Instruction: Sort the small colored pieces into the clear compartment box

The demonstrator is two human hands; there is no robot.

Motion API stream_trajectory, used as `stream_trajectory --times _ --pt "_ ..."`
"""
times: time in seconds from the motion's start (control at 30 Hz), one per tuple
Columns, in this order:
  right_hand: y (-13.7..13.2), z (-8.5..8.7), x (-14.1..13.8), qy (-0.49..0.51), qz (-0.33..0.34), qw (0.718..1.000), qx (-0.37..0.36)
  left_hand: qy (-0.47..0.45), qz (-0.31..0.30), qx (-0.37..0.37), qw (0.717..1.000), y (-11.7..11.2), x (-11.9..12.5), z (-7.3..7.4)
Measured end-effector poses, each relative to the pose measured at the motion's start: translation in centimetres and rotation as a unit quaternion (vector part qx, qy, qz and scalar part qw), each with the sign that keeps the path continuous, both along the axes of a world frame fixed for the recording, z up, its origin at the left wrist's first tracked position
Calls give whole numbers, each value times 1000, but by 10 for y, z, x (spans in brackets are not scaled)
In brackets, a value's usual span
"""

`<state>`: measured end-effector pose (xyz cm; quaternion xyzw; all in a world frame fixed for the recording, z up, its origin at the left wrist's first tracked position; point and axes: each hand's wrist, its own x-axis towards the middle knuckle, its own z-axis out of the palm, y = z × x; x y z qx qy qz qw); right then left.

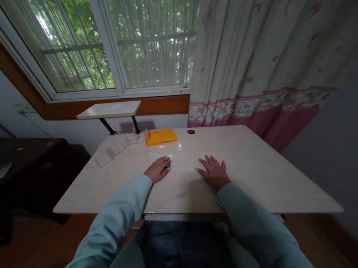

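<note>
On the light desk (185,197), my left hand (159,169) is curled over some small green pieces (168,166). Only a bit of green shows at its fingertips, so their exact kind and number are hidden. My right hand (214,171) rests palm down to the right, fingers spread, with nothing visible in it. Bare desk surface lies between the two hands.
A yellow-orange flat tray or folder (168,135) lies toward the back. Clear plastic boxes (116,149) stand left of it, near a small raised shelf (109,110). A round cable hole (191,132) is at the back. A curtain (243,80) hangs behind.
</note>
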<state>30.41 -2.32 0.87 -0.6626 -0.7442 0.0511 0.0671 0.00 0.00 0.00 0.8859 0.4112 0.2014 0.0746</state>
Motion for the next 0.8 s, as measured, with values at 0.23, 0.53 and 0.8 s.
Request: stream_trajectory --times 0.23,0.53,0.8 --pt "2 -1 0 4 -6 1000 -3 9 -66 -3 998 -11 74 3" --pt "4 -7 2 -13 0 1000 11 -30 -71 38 996 -11 96 0" --pt "5 -6 2 -9 5 1000 14 -50 -29 68 996 -11 95 -2"
